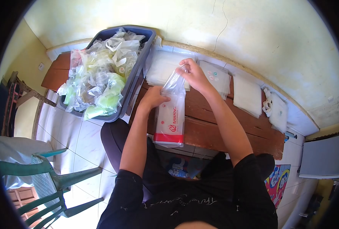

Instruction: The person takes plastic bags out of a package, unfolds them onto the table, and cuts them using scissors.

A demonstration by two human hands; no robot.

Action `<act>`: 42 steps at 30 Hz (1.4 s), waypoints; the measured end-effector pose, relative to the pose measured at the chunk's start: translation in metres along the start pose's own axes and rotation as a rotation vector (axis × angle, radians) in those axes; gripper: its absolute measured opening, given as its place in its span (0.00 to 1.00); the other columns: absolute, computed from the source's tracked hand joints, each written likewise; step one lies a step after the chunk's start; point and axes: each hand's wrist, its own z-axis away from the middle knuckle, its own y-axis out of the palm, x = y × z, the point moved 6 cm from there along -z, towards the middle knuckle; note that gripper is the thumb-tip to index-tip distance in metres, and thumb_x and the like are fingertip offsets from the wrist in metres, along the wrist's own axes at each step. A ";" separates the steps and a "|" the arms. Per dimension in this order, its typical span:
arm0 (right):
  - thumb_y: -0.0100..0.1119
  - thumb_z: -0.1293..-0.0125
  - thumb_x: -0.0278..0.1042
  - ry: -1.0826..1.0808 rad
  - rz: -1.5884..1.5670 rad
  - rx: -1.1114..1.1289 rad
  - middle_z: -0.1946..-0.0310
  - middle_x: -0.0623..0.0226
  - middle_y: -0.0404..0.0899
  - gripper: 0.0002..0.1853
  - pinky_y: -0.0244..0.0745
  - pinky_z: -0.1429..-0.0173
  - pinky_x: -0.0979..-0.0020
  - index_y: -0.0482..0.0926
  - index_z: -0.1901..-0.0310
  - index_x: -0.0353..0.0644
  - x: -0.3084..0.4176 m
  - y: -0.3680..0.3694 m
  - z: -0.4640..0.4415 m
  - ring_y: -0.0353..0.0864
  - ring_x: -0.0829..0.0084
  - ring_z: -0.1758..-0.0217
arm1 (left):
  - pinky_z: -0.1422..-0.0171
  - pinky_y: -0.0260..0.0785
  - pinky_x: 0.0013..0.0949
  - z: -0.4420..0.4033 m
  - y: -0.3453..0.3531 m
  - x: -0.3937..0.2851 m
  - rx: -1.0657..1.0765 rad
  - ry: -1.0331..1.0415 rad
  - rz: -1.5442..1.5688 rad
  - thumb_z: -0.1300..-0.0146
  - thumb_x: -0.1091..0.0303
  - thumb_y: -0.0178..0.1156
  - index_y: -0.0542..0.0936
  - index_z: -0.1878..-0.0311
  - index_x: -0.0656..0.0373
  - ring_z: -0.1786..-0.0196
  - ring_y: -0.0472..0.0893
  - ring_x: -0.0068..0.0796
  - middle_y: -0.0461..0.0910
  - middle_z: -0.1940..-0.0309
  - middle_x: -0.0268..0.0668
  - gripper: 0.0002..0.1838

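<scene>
A clear plastic bag (169,118) with red print and a red band at its bottom hangs over the front part of the brown wooden table (204,129). My right hand (194,74) pinches its gathered top end. Lower down, my left hand (154,98) is closed on the bag's left edge, above the printed part. Behind my hands lies a stack of clear bags (162,65). Right of my right hand is a flat pile of printed bags (215,76).
A grey tub (151,38) heaped with crumpled plastic bags (97,76) stands at the left. More white bag stacks (247,94) lie along the wall side to the right. A green plastic chair (49,183) is at the lower left.
</scene>
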 end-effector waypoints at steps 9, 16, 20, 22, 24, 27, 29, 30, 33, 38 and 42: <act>0.62 0.37 0.28 -0.035 0.169 0.140 0.76 0.64 0.82 0.05 0.73 0.65 0.74 0.83 0.65 0.35 0.014 0.009 -0.005 0.80 0.78 0.72 | 0.50 0.76 0.38 -0.007 0.011 0.010 0.016 0.008 0.116 0.56 0.64 0.74 0.85 0.57 0.62 0.59 0.86 0.40 0.86 0.64 0.46 0.21; 0.55 0.30 0.27 0.013 -0.365 -0.315 0.75 0.67 0.79 0.05 0.70 0.66 0.74 0.78 0.61 0.34 0.038 -0.029 -0.027 0.74 0.78 0.76 | 0.52 0.76 0.37 -0.008 0.012 0.015 0.062 -0.041 -0.017 0.59 0.62 0.75 0.86 0.60 0.64 0.61 0.86 0.40 0.86 0.65 0.48 0.21; 0.51 0.26 0.28 0.029 -0.535 -0.490 0.76 0.62 0.78 0.06 0.71 0.66 0.72 0.74 0.58 0.35 0.059 -0.048 -0.022 0.75 0.73 0.76 | 0.52 0.76 0.37 -0.011 0.008 0.027 0.090 -0.038 -0.076 0.59 0.64 0.75 0.85 0.62 0.65 0.60 0.86 0.42 0.85 0.65 0.50 0.20; 0.48 0.25 0.30 0.020 -0.555 -0.531 0.76 0.59 0.79 0.07 0.72 0.66 0.70 0.71 0.54 0.35 0.071 -0.058 -0.021 0.76 0.71 0.76 | 0.52 0.76 0.38 -0.008 0.001 0.028 0.061 -0.047 -0.122 0.58 0.65 0.74 0.85 0.63 0.65 0.60 0.86 0.42 0.85 0.65 0.51 0.18; 0.48 0.24 0.31 -0.018 -0.606 -0.637 0.76 0.58 0.79 0.08 0.73 0.66 0.69 0.69 0.52 0.35 0.083 -0.072 -0.018 0.77 0.70 0.76 | 0.52 0.76 0.39 -0.009 -0.002 0.032 0.036 -0.046 -0.170 0.57 0.66 0.73 0.85 0.63 0.65 0.59 0.86 0.42 0.85 0.65 0.51 0.17; 0.45 0.24 0.33 -0.025 -0.623 -0.642 0.69 0.52 0.82 0.11 0.74 0.64 0.68 0.64 0.49 0.34 0.088 -0.083 -0.011 0.79 0.67 0.75 | 0.51 0.76 0.44 -0.006 -0.022 0.028 -0.188 -0.093 0.022 0.46 0.67 0.63 0.83 0.57 0.65 0.56 0.85 0.48 0.84 0.63 0.53 0.15; 0.44 0.23 0.33 -0.020 -0.662 -0.643 0.67 0.51 0.83 0.12 0.74 0.63 0.69 0.61 0.49 0.33 0.087 -0.089 -0.001 0.80 0.66 0.76 | 0.50 0.76 0.45 -0.005 -0.030 0.036 -0.282 0.025 -0.081 0.44 0.64 0.62 0.82 0.55 0.64 0.55 0.85 0.48 0.84 0.62 0.53 0.17; 0.44 0.24 0.33 0.001 -0.686 -0.627 0.63 0.49 0.83 0.12 0.75 0.63 0.69 0.60 0.48 0.33 0.084 -0.092 0.005 0.80 0.66 0.76 | 0.49 0.76 0.47 0.001 -0.036 0.025 -0.375 0.143 -0.185 0.43 0.61 0.60 0.81 0.52 0.63 0.55 0.85 0.49 0.84 0.61 0.52 0.18; 0.45 0.24 0.32 0.023 -0.719 -0.603 0.58 0.47 0.84 0.13 0.76 0.63 0.69 0.59 0.47 0.33 0.075 -0.100 0.023 0.81 0.65 0.76 | 0.44 0.73 0.50 0.020 -0.034 0.011 -0.605 0.052 -0.391 0.41 0.52 0.60 0.82 0.51 0.53 0.48 0.81 0.50 0.84 0.55 0.49 0.20; 0.48 0.26 0.30 0.069 -0.804 -0.582 0.49 0.45 0.81 0.10 0.80 0.62 0.65 0.60 0.51 0.36 0.061 -0.114 0.052 0.80 0.66 0.78 | 0.40 0.70 0.40 0.015 -0.001 -0.015 -0.001 0.094 0.815 0.31 0.45 0.54 0.76 0.39 0.58 0.47 0.80 0.38 0.83 0.51 0.43 0.28; 0.48 0.26 0.30 0.079 -0.808 -0.630 0.48 0.45 0.80 0.09 0.81 0.64 0.65 0.60 0.53 0.37 0.036 -0.128 0.066 0.79 0.66 0.78 | 0.44 0.71 0.32 0.042 0.018 -0.064 0.558 0.220 1.309 0.32 0.45 0.57 0.71 0.35 0.64 0.50 0.81 0.31 0.82 0.49 0.42 0.34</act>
